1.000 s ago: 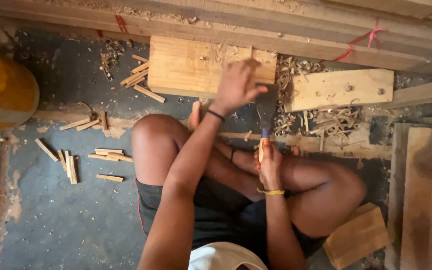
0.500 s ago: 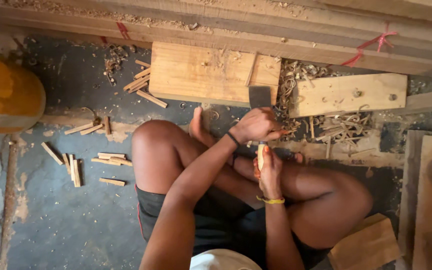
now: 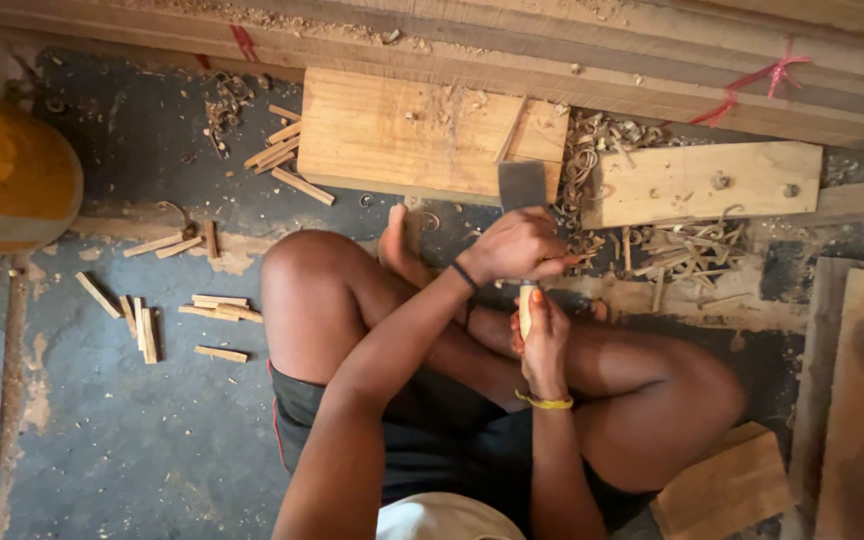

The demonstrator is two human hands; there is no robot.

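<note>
Now left hand (image 3: 517, 245), arm stretched fwd across the knee, has its grip closed on a hatchet (image 3: 523, 186) over the wood block (image 3: 402, 135); right hand (image 3: 544, 335) grips a small stick (image 3: 527, 305) upright, just below.

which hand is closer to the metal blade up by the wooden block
The left hand: it grips the tool just below the metal blade. The right hand sits lower, holding a small wooden stick upright.
</note>
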